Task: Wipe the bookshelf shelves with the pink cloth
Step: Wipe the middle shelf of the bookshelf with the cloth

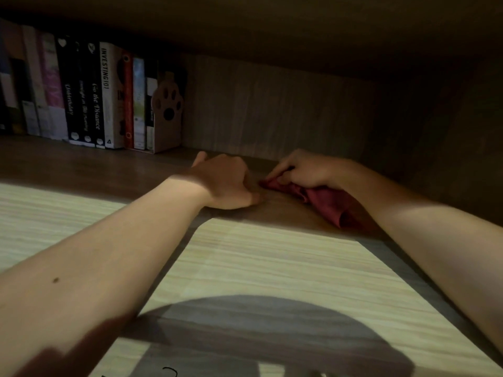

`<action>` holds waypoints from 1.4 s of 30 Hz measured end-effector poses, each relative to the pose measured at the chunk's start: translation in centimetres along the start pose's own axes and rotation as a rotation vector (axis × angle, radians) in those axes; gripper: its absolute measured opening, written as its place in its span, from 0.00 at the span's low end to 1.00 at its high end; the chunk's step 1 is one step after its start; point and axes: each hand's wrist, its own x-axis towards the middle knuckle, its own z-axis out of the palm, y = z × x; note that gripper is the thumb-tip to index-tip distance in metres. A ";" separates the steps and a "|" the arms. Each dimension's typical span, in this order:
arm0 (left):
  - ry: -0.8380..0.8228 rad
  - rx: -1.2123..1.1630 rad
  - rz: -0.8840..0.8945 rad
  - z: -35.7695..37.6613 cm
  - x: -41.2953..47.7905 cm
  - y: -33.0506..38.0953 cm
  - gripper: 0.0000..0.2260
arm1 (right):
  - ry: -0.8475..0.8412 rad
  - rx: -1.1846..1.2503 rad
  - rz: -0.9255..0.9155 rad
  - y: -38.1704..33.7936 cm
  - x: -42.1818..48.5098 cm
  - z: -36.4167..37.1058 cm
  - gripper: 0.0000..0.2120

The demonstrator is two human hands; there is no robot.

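Observation:
Deep in the shaded part of the wooden shelf, my right hand grips the bunched pink cloth. The cloth lies on the shelf surface and trails back under my right wrist. My left hand rests on the shelf just left of the cloth, fingers curled down, with its fingertips at the cloth's left end; whether they pinch the fabric is hidden. Both forearms reach in from the front.
A row of upright books stands at the back left, held by a bookend with a paw cutout. The shelf's back panel lies close behind my hands, and the board above hangs low.

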 end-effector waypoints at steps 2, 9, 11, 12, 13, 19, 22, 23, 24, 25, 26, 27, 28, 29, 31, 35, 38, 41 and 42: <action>0.006 -0.002 -0.016 0.0 0.1 -0.3 0.18 | 0.028 -0.037 0.054 0.5 0.2 0.1 0.17; 0.024 0.038 -0.011 0.0 0.1 -0.3 0.12 | -0.006 -0.017 -0.003 -0.2 -0.1 0.0 0.16; 0.011 0.032 -0.018 0.0 0.0 -0.4 0.12 | 0.021 -0.046 0.028 -0.2 0.0 0.1 0.17; 0.003 0.030 -0.021 -0.1 -0.1 -0.4 0.12 | 0.050 -0.085 0.037 -0.3 0.1 0.5 0.17; -0.006 0.032 -0.025 -0.2 -0.1 -0.3 0.12 | 0.077 -0.107 0.036 -0.3 0.2 0.9 0.17; -0.038 0.094 -0.102 -0.5 -0.4 -0.6 0.15 | -0.017 0.053 -0.032 -0.6 -0.9 0.3 0.14; -0.059 0.167 -0.190 -0.6 -0.7 -1.4 0.13 | 0.039 -0.034 0.098 1.1 -0.8 0.0 0.15; -0.049 0.179 -0.219 -0.7 -0.7 -1.6 0.11 | 0.050 -0.074 0.111 1.2 -0.6 0.2 0.15; -0.032 0.181 -0.244 -0.7 -0.7 -1.8 0.10 | 0.054 -0.104 0.095 0.9 -0.6 0.4 0.14; -0.019 0.179 -0.260 -0.7 -0.7 -1.9 0.09 | 0.051 -0.107 0.054 0.3 -0.6 0.6 0.14; -0.013 0.179 -0.268 -0.8 -0.8 -1.8 0.08 | 0.034 -0.080 0.000 -0.3 -0.8 0.8 0.14; -0.013 0.182 -0.276 -0.8 -0.8 -1.9 0.08 | -0.002 -0.048 -0.059 -1.1 -1.1 0.8 0.14; -0.026 0.187 -0.286 -0.8 -0.9 -1.9 0.09 | -0.039 -0.031 -0.096 -1.7 -1.5 0.7 0.14; -0.049 0.191 -0.297 -0.8 -1.0 -2.0 0.11 | -0.067 -0.016 -0.095 -1.9 -1.9 0.5 0.14; -0.082 0.179 -0.308 -0.8 -1.2 -2.0 0.14 | -0.052 0.018 -0.015 -1.4 -2.0 0.3 0.15; -0.087 0.155 -0.288 -0.7 -1.3 -1.8 0.15 | 0.013 -0.070 0.053 -1.5 -1.1 0.8 0.15; -0.079 0.120 -0.287 -0.9 -1.2 -1.5 0.14 | -0.051 -0.062 -0.065 -2.7 -1.6 1.0 0.15; -0.072 0.083 -0.290 -0.8 -1.2 -1.8 0.13 | -0.085 -0.037 -0.055 -2.9 -1.6 0.7 0.15; -0.073 0.078 -0.288 -0.8 -1.2 -1.9 0.13 | -0.068 -0.036 -0.016 -2.9 -1.3 0.7 0.15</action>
